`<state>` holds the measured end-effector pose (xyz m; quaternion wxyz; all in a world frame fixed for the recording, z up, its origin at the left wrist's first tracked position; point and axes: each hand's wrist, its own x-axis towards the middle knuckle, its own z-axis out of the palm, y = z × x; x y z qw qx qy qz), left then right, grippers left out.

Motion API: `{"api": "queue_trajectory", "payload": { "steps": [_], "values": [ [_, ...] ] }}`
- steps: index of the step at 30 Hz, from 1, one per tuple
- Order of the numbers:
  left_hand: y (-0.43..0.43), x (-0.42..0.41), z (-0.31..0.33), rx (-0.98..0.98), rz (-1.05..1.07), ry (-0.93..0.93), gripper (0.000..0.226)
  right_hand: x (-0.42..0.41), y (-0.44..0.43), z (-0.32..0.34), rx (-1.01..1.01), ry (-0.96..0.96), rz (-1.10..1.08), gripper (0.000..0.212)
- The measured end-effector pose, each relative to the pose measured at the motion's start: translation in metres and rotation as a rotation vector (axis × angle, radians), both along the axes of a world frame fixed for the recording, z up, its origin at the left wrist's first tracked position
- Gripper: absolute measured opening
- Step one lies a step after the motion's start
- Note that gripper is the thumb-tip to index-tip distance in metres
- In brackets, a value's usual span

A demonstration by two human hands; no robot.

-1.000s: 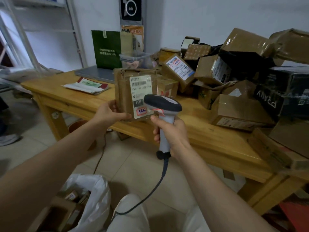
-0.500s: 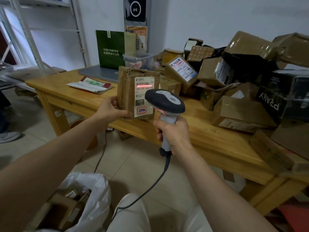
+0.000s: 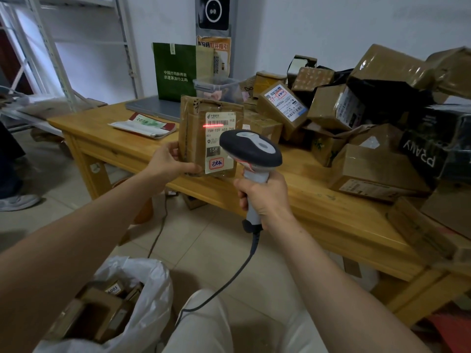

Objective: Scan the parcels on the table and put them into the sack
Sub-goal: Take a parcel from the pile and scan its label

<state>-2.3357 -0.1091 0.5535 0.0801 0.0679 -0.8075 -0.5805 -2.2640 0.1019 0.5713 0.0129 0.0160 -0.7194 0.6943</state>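
My left hand (image 3: pixel 169 161) grips the lower left corner of a flat brown parcel (image 3: pixel 193 133) and holds it upright above the table's front edge. Its white label faces me, and a red scan line lies across the barcode. My right hand (image 3: pixel 262 197) grips the handle of a grey and black barcode scanner (image 3: pixel 251 149), whose head points at the label and covers its lower right part. A white sack (image 3: pixel 142 301) stands open on the floor at the lower left, with several brown boxes inside.
A heap of brown parcels (image 3: pixel 356 128) covers the right half of the wooden table (image 3: pixel 318 205). A green bag (image 3: pixel 174 70), a grey laptop (image 3: pixel 153 108) and a printed envelope (image 3: pixel 142 124) lie on the left part. The scanner's cable (image 3: pixel 229 281) hangs to the floor.
The red scan line was absent from the label a second ago and now crosses the barcode. The scanner's head has risen slightly towards the parcel. My left hand keeps the same hold.
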Motion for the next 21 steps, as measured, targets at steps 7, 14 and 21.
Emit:
{"api": "queue_trajectory", "payload": {
  "steps": [7, 14, 21],
  "values": [
    [-0.009, 0.003, -0.001, 0.017, 0.022, -0.004, 0.091, -0.001, -0.007, 0.002, 0.015, 0.018, 0.007, 0.014],
    [-0.018, 0.011, -0.004, 0.028, 0.066, -0.002, 0.087, 0.001, -0.018, 0.001, -0.003, 0.013, 0.043, 0.015],
    [-0.049, 0.035, -0.02, 0.175, 0.245, 0.035, 0.073, 0.002, -0.042, -0.01, -0.044, -0.076, 0.127, 0.014]
  ]
}}
